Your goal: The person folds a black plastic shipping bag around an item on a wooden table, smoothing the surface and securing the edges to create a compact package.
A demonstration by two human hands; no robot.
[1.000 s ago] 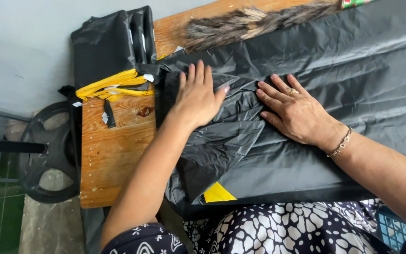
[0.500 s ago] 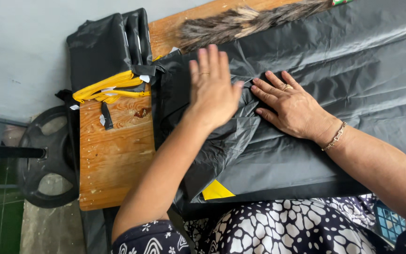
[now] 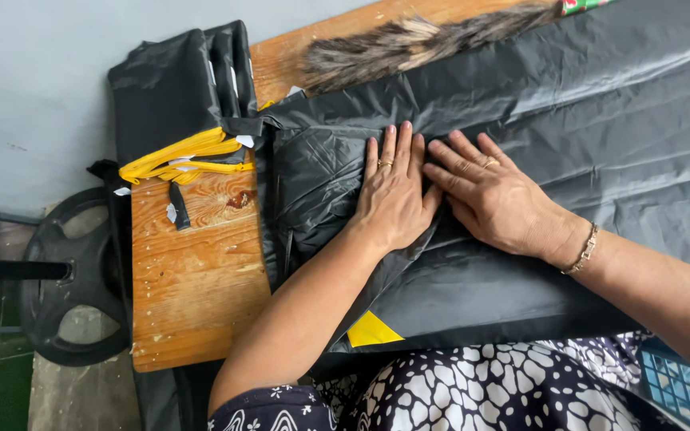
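Pressing closer now — both hands (image 3: 441,195) on black plastic sheet (image 3: 600,120).

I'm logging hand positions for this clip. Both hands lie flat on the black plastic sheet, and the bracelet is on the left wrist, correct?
Not quite. The head view shows both the left hand and the right hand flat on the black plastic sheet, but the bracelet is on the right wrist, not the left.

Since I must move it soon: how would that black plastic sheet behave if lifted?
The black plastic sheet is probably floppy: it creases and bunches under the left hand and right hand. It is likely light, being thin. Its glossy sheen suggests it would slide easily over the wooden table.
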